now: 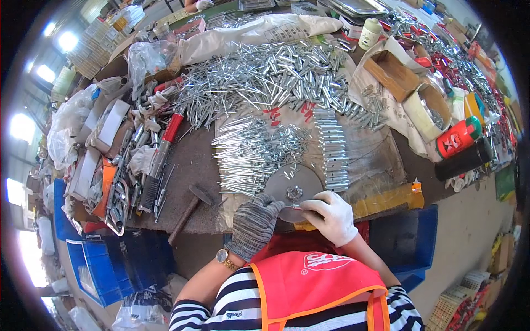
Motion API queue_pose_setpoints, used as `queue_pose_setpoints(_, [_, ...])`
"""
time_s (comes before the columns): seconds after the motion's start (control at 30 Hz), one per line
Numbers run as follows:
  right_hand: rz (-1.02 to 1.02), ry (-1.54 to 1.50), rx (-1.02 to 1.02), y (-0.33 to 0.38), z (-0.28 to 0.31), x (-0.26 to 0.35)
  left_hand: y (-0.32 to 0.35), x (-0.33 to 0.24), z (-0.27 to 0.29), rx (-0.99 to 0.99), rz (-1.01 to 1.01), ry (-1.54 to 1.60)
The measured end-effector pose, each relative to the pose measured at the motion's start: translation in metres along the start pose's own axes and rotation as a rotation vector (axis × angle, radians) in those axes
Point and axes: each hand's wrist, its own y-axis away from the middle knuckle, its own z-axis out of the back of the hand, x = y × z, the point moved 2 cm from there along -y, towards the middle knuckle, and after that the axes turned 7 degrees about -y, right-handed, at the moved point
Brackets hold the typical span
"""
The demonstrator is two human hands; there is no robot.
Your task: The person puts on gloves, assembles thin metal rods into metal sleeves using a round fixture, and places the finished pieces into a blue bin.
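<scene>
While metal pins (259,83) litter the workbench (193,160), both hands' grip, left hand (253,223) and right hand (331,216), pinches a small pin (296,207).

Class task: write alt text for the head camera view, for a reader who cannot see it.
Two gloved hands, grey left hand and white right hand, meet at a round metal disc on a cluttered workbench. Heaps of silver pins lie behind; a hammer rests at left.

Grey knit glove on left hand (254,223), white glove on right hand (331,216), wristwatch (223,256), striped sleeves, orange-red vest (309,284).

A hammer (187,212) lies left of the round disc (292,190); loose pins (248,154) lie behind it.
</scene>
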Motion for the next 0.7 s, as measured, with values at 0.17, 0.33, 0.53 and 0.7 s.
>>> queue_pose_setpoints(0.17, [0.004, 0.0, -0.003, -0.001, 0.0, -0.003, -0.002, -0.001, -0.001, -0.001, -0.01, 0.011])
queue_pose_setpoints(0.33, [0.001, -0.003, 0.0, -0.001, -0.001, -0.003, -0.005, -0.004, 0.003, 0.038, -0.005, 0.007])
queue_pose_setpoints(0.53, [-0.001, -0.016, -0.005, -0.001, 0.001, -0.004, -0.025, -0.016, 0.021, -0.102, -0.005, 0.106])
queue_pose_setpoints(0.7, [0.008, -0.014, -0.007, -0.001, 0.001, -0.003, -0.058, -0.006, 0.015, -0.04, 0.114, -0.06])
